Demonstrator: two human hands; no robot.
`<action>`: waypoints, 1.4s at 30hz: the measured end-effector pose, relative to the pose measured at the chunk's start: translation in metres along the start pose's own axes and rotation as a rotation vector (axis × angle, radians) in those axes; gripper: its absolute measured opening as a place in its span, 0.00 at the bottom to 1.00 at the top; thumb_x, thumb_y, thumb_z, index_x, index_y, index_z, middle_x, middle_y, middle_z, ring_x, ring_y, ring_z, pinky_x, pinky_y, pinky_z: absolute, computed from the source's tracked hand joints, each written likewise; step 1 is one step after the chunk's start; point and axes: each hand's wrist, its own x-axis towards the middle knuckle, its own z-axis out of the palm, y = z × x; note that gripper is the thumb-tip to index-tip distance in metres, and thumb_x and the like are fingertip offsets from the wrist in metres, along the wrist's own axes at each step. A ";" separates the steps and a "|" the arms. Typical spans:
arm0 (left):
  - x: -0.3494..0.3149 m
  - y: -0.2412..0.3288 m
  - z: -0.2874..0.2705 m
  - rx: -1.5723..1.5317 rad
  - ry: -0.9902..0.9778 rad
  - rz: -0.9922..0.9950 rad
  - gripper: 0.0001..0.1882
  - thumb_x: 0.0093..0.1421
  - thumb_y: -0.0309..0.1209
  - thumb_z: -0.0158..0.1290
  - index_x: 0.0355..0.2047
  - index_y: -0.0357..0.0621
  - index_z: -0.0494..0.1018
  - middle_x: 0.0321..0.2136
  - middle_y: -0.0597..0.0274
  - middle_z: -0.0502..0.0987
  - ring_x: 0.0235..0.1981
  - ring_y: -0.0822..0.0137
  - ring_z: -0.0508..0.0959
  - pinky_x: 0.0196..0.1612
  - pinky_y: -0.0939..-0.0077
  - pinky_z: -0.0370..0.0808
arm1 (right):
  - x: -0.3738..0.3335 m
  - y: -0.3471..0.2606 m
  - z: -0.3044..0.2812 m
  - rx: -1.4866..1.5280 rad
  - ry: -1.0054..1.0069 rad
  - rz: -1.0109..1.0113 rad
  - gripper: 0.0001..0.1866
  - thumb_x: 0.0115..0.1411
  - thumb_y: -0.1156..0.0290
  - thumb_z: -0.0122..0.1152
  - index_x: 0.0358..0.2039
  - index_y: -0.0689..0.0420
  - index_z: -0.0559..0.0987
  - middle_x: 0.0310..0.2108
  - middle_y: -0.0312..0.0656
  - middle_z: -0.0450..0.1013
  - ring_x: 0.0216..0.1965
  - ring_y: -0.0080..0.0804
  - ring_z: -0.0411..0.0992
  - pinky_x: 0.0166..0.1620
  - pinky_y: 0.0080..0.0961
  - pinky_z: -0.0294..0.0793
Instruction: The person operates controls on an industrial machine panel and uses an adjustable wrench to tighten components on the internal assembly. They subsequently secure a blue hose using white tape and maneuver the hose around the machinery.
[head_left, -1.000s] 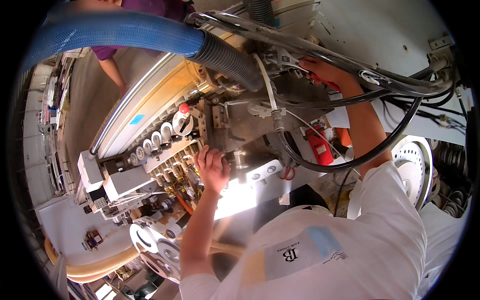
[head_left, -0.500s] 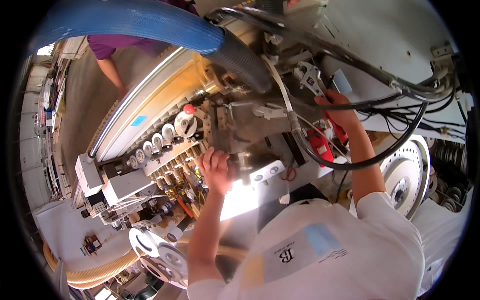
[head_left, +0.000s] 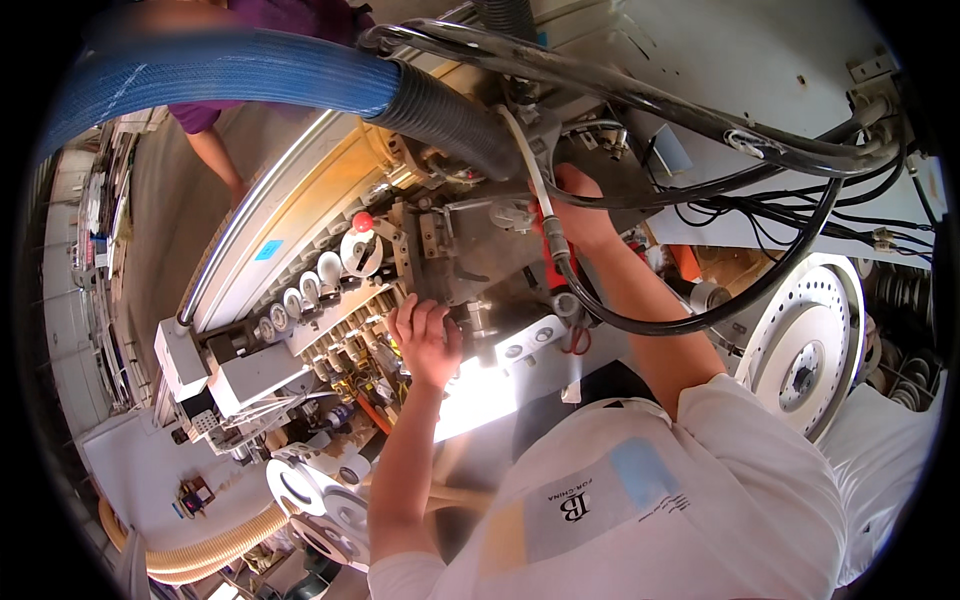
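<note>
My left hand point(head_left: 428, 342) rests at the machine's metal parts, beside a row of brass-coloured fittings point(head_left: 345, 345). Its fingers are slightly bent and apart, with nothing held in them. My right hand point(head_left: 585, 210) is closed around the red handle point(head_left: 555, 262) of an adjustable wrench, over the dark metal plate at the machine's middle. The wrench's head is hidden by the hand and the hose fitting. A pale cable with a metal fitting point(head_left: 553, 235) passes right in front of this hand.
A thick blue hose point(head_left: 230, 75) and black hoses point(head_left: 640, 85) cross above the work area. Red-handled scissors point(head_left: 577, 341) lie near my body. A large white wheel point(head_left: 800, 365) stands at the right. Another person in a purple shirt point(head_left: 195, 117) is beyond the machine.
My right hand has moved left and toward the machine's middle, carrying the wrench away from the hoses at the right. The left hand has stayed at nearly the same place on the machine.
</note>
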 end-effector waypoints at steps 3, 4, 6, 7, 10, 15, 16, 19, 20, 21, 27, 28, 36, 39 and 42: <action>0.002 0.001 -0.001 -0.010 0.001 0.003 0.14 0.54 0.29 0.62 0.42 0.52 0.77 0.49 0.66 0.77 0.67 0.56 0.68 0.71 0.41 0.62 | 0.022 0.030 0.020 -0.119 0.105 -0.167 0.19 0.67 0.58 0.64 0.33 0.65 0.78 0.29 0.61 0.78 0.36 0.66 0.78 0.41 0.53 0.77; 0.002 0.002 -0.002 -0.013 0.002 0.004 0.14 0.54 0.29 0.62 0.42 0.52 0.77 0.49 0.66 0.77 0.67 0.56 0.68 0.71 0.41 0.62 | 0.027 0.034 0.021 -0.150 0.116 -0.183 0.18 0.67 0.58 0.63 0.34 0.64 0.78 0.30 0.62 0.78 0.38 0.68 0.78 0.41 0.54 0.77; 0.000 0.001 -0.001 0.004 -0.009 0.006 0.13 0.55 0.30 0.61 0.43 0.51 0.78 0.49 0.65 0.77 0.68 0.54 0.68 0.70 0.42 0.62 | 0.037 0.037 0.023 -0.137 0.125 -0.168 0.18 0.67 0.59 0.62 0.33 0.64 0.79 0.31 0.63 0.78 0.39 0.69 0.78 0.42 0.55 0.76; 0.000 0.001 -0.001 0.011 -0.015 0.009 0.13 0.56 0.30 0.60 0.43 0.51 0.78 0.50 0.64 0.77 0.68 0.53 0.68 0.70 0.43 0.62 | 0.042 0.039 0.024 -0.129 0.128 -0.159 0.17 0.67 0.59 0.62 0.33 0.64 0.80 0.32 0.64 0.79 0.40 0.70 0.78 0.43 0.56 0.76; 0.004 0.004 0.000 0.019 -0.007 0.003 0.14 0.55 0.30 0.61 0.43 0.52 0.77 0.50 0.65 0.77 0.68 0.55 0.68 0.71 0.42 0.61 | 0.046 0.039 0.016 -0.105 0.091 -0.108 0.19 0.68 0.58 0.63 0.32 0.65 0.80 0.31 0.62 0.79 0.38 0.65 0.80 0.42 0.53 0.77; -0.003 0.005 -0.003 0.043 -0.026 -0.007 0.15 0.55 0.30 0.61 0.44 0.52 0.77 0.50 0.66 0.76 0.68 0.56 0.68 0.72 0.41 0.61 | 0.025 -0.053 -0.020 -0.125 -0.114 0.118 0.24 0.71 0.52 0.67 0.40 0.66 0.83 0.32 0.48 0.82 0.33 0.35 0.85 0.37 0.38 0.82; -0.002 0.004 -0.001 0.041 -0.026 -0.005 0.15 0.55 0.30 0.61 0.44 0.52 0.77 0.50 0.66 0.76 0.68 0.55 0.68 0.72 0.41 0.61 | 0.021 -0.065 -0.033 -0.052 -0.179 0.219 0.25 0.71 0.50 0.68 0.42 0.65 0.84 0.34 0.43 0.82 0.32 0.26 0.85 0.35 0.32 0.82; -0.003 0.001 0.000 0.033 -0.021 -0.007 0.14 0.56 0.31 0.61 0.44 0.52 0.78 0.51 0.66 0.77 0.68 0.53 0.68 0.71 0.41 0.60 | 0.054 -0.075 -0.091 -0.253 -0.383 0.236 0.24 0.71 0.49 0.69 0.44 0.63 0.84 0.36 0.39 0.82 0.33 0.25 0.83 0.37 0.29 0.81; -0.002 0.000 0.001 0.029 -0.018 -0.004 0.13 0.56 0.31 0.61 0.43 0.52 0.79 0.51 0.66 0.78 0.68 0.52 0.68 0.70 0.42 0.60 | 0.072 -0.070 -0.106 -0.311 -0.423 0.194 0.23 0.72 0.49 0.66 0.45 0.61 0.83 0.35 0.37 0.81 0.32 0.23 0.81 0.34 0.28 0.79; 0.001 0.002 0.001 0.029 -0.018 0.005 0.14 0.56 0.31 0.61 0.43 0.52 0.78 0.51 0.66 0.77 0.68 0.53 0.68 0.71 0.41 0.60 | 0.090 -0.062 -0.123 -0.373 -0.453 0.156 0.23 0.74 0.48 0.64 0.46 0.58 0.82 0.34 0.36 0.79 0.32 0.22 0.79 0.32 0.28 0.77; -0.003 -0.001 0.000 0.024 -0.015 -0.007 0.13 0.56 0.31 0.61 0.43 0.52 0.78 0.50 0.65 0.78 0.68 0.52 0.69 0.70 0.41 0.60 | 0.095 -0.072 -0.140 -0.436 -0.543 0.113 0.18 0.75 0.51 0.61 0.43 0.55 0.80 0.31 0.33 0.77 0.26 0.20 0.72 0.29 0.23 0.71; -0.003 -0.001 0.000 0.034 -0.012 -0.009 0.13 0.57 0.32 0.61 0.43 0.53 0.78 0.50 0.65 0.78 0.68 0.52 0.69 0.71 0.41 0.60 | 0.087 -0.068 -0.137 -0.428 -0.515 0.125 0.18 0.75 0.51 0.61 0.42 0.55 0.80 0.30 0.33 0.78 0.26 0.20 0.72 0.29 0.23 0.71; -0.003 0.001 0.000 0.015 -0.024 -0.009 0.13 0.56 0.31 0.61 0.43 0.51 0.78 0.50 0.67 0.77 0.68 0.54 0.68 0.71 0.41 0.60 | -0.014 -0.038 -0.090 -0.110 -0.229 0.232 0.19 0.75 0.53 0.63 0.36 0.57 0.80 0.26 0.34 0.78 0.24 0.21 0.72 0.28 0.26 0.72; 0.000 0.001 -0.001 0.010 -0.016 -0.008 0.15 0.55 0.30 0.61 0.44 0.52 0.78 0.50 0.67 0.77 0.67 0.55 0.68 0.72 0.41 0.61 | -0.019 -0.046 -0.056 -0.108 -0.151 0.182 0.19 0.74 0.54 0.64 0.34 0.58 0.80 0.25 0.36 0.78 0.23 0.22 0.74 0.27 0.26 0.72; 0.000 0.001 -0.002 0.007 -0.016 -0.008 0.15 0.55 0.30 0.61 0.44 0.52 0.78 0.50 0.67 0.77 0.68 0.55 0.68 0.72 0.41 0.61 | -0.001 -0.026 -0.030 -0.180 0.001 -0.036 0.24 0.71 0.51 0.66 0.31 0.62 0.80 0.25 0.44 0.79 0.25 0.35 0.78 0.31 0.35 0.76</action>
